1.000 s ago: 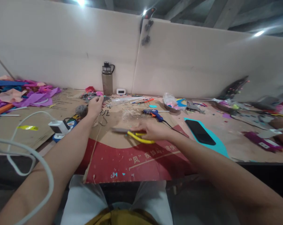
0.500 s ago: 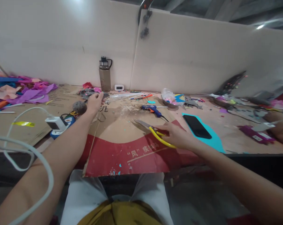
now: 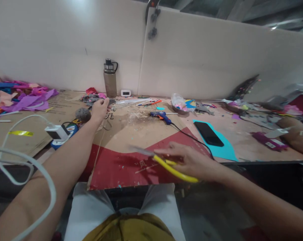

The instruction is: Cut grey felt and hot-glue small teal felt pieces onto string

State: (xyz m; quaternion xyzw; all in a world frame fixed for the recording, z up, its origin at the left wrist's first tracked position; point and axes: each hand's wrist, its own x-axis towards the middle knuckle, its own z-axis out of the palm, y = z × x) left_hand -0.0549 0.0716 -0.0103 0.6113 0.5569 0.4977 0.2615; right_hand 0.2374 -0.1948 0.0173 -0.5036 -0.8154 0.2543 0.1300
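Note:
My right hand (image 3: 189,160) is wrapped round a pair of scissors (image 3: 175,170) with yellow handles. Their blades are blurred by motion and point left above the red front of the cardboard sheet (image 3: 108,167). Farther back, my left hand (image 3: 100,108) reaches to the rear of the table, its fingers closed beside a small dark grey piece (image 3: 112,101). Whether they pinch that piece I cannot tell. Grey scraps (image 3: 90,99) and a ball of grey yarn (image 3: 83,114) lie just left of this hand. A few tiny turquoise bits lie on the cardboard.
A blue glue gun (image 3: 161,116) trails its black cord rightward. A phone (image 3: 208,134) rests on turquoise sheet. Behind stand a bottle (image 3: 110,80) and small clock (image 3: 125,93). A charger (image 3: 57,133) with white cable is at left. Another person's arm (image 3: 295,135) shows at right.
My right hand has brought the scissors down toward the table's front edge. Fewer turquoise scraps show on the cardboard's red front. My left hand stays at nearly the same spot.

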